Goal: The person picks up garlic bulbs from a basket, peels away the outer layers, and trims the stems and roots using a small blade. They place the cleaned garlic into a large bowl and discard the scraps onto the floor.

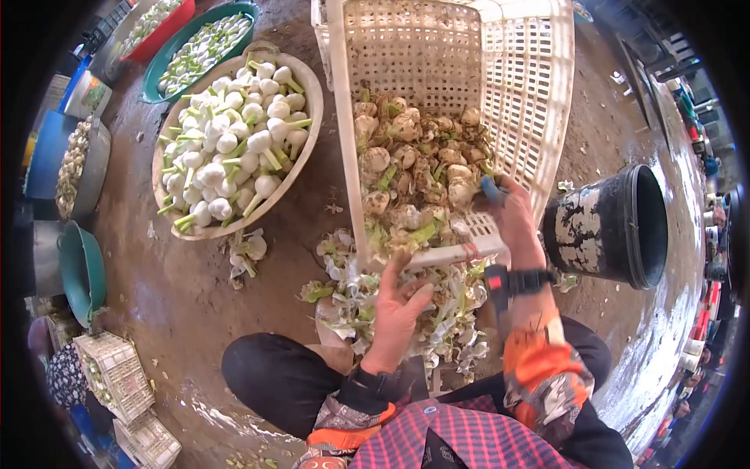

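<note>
A tilted white plastic crate (416,39) holds unpeeled, dirt-stained garlic bulbs (406,125). Inside its right front part, my right hand (512,211) is closed beside the bulbs, with something blue at the fingertips; what it grips I cannot make out. My left hand (400,313) is just below the crate's front edge, fingers apart and nothing in it. Beneath my hands lies a heap of garlic skins (461,313). To the left, a round cream basin (312,129) is full of white peeled garlic with green stems (234,148).
A black bucket (605,227) lies tilted at the right. Green (148,86) and red (176,27) basins with garlic stand at the upper left. More tubs, stacked white crates (121,375) and part of another person (69,375) are at the left edge.
</note>
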The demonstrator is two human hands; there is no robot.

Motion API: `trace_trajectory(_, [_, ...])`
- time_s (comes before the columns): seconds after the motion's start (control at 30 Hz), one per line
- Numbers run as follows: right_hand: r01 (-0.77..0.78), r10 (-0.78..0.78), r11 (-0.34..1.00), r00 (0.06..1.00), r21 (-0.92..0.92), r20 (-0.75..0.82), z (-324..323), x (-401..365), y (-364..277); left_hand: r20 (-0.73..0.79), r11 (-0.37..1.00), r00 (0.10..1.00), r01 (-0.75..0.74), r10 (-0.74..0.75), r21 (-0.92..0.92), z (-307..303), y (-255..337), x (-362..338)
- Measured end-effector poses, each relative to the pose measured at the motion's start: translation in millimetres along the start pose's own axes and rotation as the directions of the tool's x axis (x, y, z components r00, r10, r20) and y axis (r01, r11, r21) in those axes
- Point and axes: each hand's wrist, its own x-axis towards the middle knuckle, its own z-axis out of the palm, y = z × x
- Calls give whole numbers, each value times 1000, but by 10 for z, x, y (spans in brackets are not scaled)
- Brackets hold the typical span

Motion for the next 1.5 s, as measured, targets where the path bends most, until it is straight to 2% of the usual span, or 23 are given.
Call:
trace_trajectory(0.03, [-57, 36, 931, 997, 359, 66, 51, -225, 42, 71, 991, 997, 35, -26, -130, 14, 75, -17])
trace_trajectory(0.07, [-154, 16, 806, 971, 572, 239, -37, -373, 281, 146, 964, 989, 77, -41, -255, 18, 148, -35])
trace_trajectory(0.1, [-207, 102, 801, 972, 561, 214, 281, -697, 85, 222, 919, 974, 126, -44, -374, 10, 199, -55])
trace_trajectory(0.2, [-364, 126, 709, 908, 604, 400, 510, -1178, 175, 324, 922, 946, 140, -17, -361, -24, 266, -148])
trace_trajectory(0.27, [-162, 83, 928, 968, 335, 238, 582, -1321, 90, 263, 926, 965, 98, 2, -365, -57, 311, -236])
trace_trajectory(0.3, [-63, 35, 983, 986, 171, 162, 600, -1391, 38, 216, 934, 976, 50, 30, -353, -76, 298, -277])
trace_trajectory(0.37, [122, -109, 985, 988, -123, 105, 617, -1567, -198, 164, 962, 984, -22, 69, -272, -67, 365, -354])
trace_trajectory(0.4, [201, -183, 941, 979, -273, 93, 613, -1647, -290, 145, 985, 975, -162, 169, -59, -86, 368, -371])
trace_trajectory(0.43, [373, -328, 848, 927, -375, 181, 598, -1709, -325, 148, 944, 952, -291, 268, 158, -117, 354, -378])
trace_trajectory(0.47, [450, -394, 739, 892, -502, 220, 620, -1788, -384, 174, 840, 916, -400, 361, 366, -130, 332, -381])
trace_trajectory(0.53, [551, -493, 448, 809, -704, 319, 704, -1929, -489, 180, 812, 891, -454, 417, 367, -79, 331, -416])
trace_trajectory(0.7, [539, -552, 311, 773, -783, 313, 788, -2028, -433, 220, 715, 844, -532, 489, 454, -61, 353, -489])
trace_trajectory(0.9, [447, -559, 238, 789, -862, 255, 887, -2006, -311, 198, 690, 844, -524, 499, 499, -87, 292, -482])
trace_trajectory(1.0, [468, -516, 469, 833, -749, 197, 800, -1943, -329, 116, 928, 954, -297, 278, 223, -122, 261, -431])
trace_trajectory(1.03, [470, -498, 540, 847, -698, 185, 789, -1930, -328, 82, 904, 949, -315, 305, 289, -109, 265, -423])
trace_trajectory(1.13, [519, -562, 474, 800, -712, 209, 824, -1942, -289, 99, 796, 904, -414, 416, 442, -31, 353, -460])
trace_trajectory(1.23, [506, -557, 393, 795, -768, 239, 849, -1973, -262, 129, 601, 805, -528, 579, 601, -4, 320, -475])
trace_trajectory(1.33, [497, -589, 350, 776, -794, 227, 889, -1945, -165, 125, 535, 761, -553, 637, 639, -7, 240, -459])
trace_trajectory(1.4, [483, -620, 360, 763, -798, 182, 905, -1892, -90, 78, 619, 798, -521, 598, 588, -32, 187, -436])
trace_trajectory(1.43, [479, -614, 406, 774, -778, 155, 901, -1869, -88, 56, 658, 815, -504, 577, 560, -35, 179, -426])
trace_trajectory(1.47, [475, -607, 451, 784, -756, 130, 892, -1840, -91, 21, 834, 902, -407, 431, 372, -57, 191, -415])
trace_trajectory(1.5, [470, -597, 495, 795, -731, 107, 881, -1812, -87, 21, 949, 963, -267, 268, 165, -90, 247, -413])
